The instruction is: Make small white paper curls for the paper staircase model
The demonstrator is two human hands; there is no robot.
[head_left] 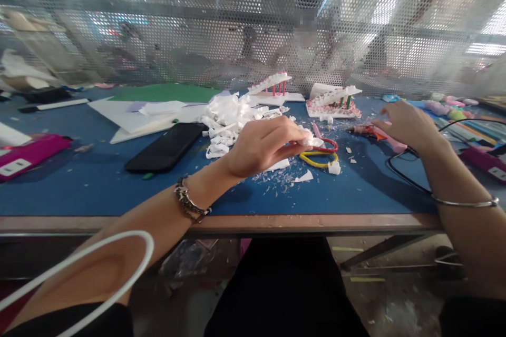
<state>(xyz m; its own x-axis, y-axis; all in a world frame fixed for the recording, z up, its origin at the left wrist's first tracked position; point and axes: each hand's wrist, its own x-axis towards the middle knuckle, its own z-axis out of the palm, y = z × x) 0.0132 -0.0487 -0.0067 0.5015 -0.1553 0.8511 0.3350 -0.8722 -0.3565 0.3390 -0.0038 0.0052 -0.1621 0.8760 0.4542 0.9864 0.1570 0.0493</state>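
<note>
My left hand (266, 145) reaches across the middle of the table, its fingertips pinched on a small white piece (305, 137) with a red fuzzy loop (331, 145) at its end. Just below that loop lies a yellow fuzzy loop (312, 160), a white block (334, 168) at its end. Over at the right, my right hand (413, 124) hovers with thumb and fingers apart, holding nothing. Beside and partly under it rests a red and pink glue gun (377, 134), its dark nozzle pointing left.
White scraps (229, 118) are heaped behind my left hand, near a black phone (168, 147). Two small stair-like models (272, 84) stand at the back. A black cable (399, 168) runs under my right arm; a perforated metal screen (237, 26) closes off the far side.
</note>
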